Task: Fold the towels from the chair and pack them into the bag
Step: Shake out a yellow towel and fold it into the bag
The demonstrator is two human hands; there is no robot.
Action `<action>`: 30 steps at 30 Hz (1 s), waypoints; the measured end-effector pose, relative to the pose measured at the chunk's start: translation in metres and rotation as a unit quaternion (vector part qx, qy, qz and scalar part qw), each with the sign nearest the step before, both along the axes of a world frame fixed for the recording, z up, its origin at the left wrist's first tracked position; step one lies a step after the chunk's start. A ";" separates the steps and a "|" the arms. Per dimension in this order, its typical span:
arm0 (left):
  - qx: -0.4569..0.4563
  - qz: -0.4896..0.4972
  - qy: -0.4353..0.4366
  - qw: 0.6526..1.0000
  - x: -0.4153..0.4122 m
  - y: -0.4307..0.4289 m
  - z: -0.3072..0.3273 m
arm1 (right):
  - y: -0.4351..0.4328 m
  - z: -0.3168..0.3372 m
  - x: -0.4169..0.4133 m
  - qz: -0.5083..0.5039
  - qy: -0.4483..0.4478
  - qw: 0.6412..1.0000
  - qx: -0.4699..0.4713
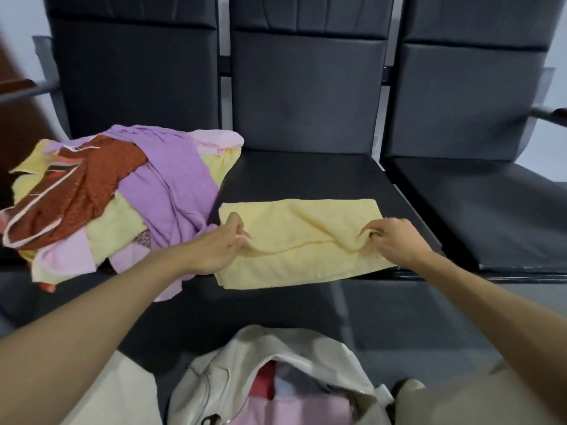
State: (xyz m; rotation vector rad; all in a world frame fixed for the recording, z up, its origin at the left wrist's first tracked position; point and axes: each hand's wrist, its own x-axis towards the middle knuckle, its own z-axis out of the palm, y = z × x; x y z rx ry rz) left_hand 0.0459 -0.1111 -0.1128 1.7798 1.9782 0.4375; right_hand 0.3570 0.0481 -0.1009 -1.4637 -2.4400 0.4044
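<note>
We were in front of a row of three dark padded chairs, and the middle chair seat (306,176) was our work spot. On its front part lay the yellow towel (303,237), already folded over once so that an edge ran across its middle. Its near edge hung a little over the front of the seat.

Our left hand (214,250) pinched the left side of the yellow towel, with the thumb and fingers closed on a small bunch of cloth. Our right hand (395,240) did the same on the right side, fingers curled tight around a raised fold. Both hands held the towel along that middle edge.

Just to the left, on the next seat, sat the pile of towels (101,204), all messy. A purple towel (171,179) lay on top and touched our left wrist. A rusty red towel (89,185) with a pale trim lay beside it, and soft yellow and pink ones peeked out below.

Down near our legs, on the floor, stood the cream bag (306,348). Its mouth was open, and we saw pink and red cloth inside.
</note>
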 end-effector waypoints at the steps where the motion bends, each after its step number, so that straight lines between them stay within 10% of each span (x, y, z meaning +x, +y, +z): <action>1: -0.005 -0.009 0.002 1.000 -0.003 0.003 0.000 | 0.001 -0.001 -0.002 0.004 -0.013 1.000 0.004; 24: 0.173 0.044 -0.070 0.981 -0.020 0.006 0.008 | 0.033 0.010 -0.004 -0.064 0.153 0.986 0.021; 30: 0.084 0.000 -0.035 0.996 -0.019 -0.008 0.007 | 0.024 0.013 0.008 -0.023 0.118 0.993 -0.003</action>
